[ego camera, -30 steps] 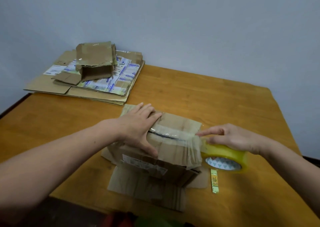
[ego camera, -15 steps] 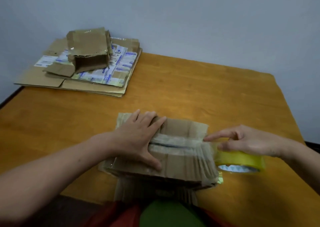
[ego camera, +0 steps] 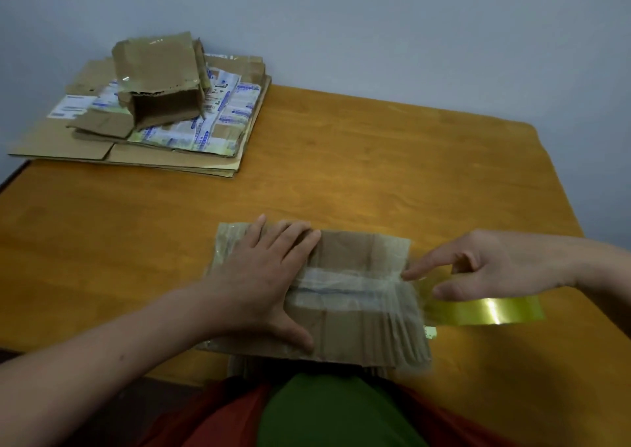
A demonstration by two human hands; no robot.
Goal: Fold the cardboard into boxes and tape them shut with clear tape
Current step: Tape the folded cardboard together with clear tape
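The box (ego camera: pixel 358 327) sits at 6 o'clock on the table (ego camera: pixel 375 160). Left grip (ego camera: pixel 263 276), fingers spread flat, presses the flaps to hold the seam closed. Right grip (ego camera: pixel 495 269) at 3 o'clock pinches the tape roll (ego camera: pixel 485 310), forefinger extended to seat the strip (ego camera: pixel 341 281); flat cardboard (ego camera: pixel 68 139) waits at 10 o'clock

Setting, as I log it: a plain indoor room, home or small packing corner, I cannot tell which. Evidence: orange-brown wooden tabletop (ego camera: pixel 375 173); bare pale grey wall (ego camera: pixel 375 20) directly behind it; stack of flattened used cartons (ego camera: pixel 61 139) bearing printed labels, far left corner; torn small box (ego camera: pixel 160 71) on top.
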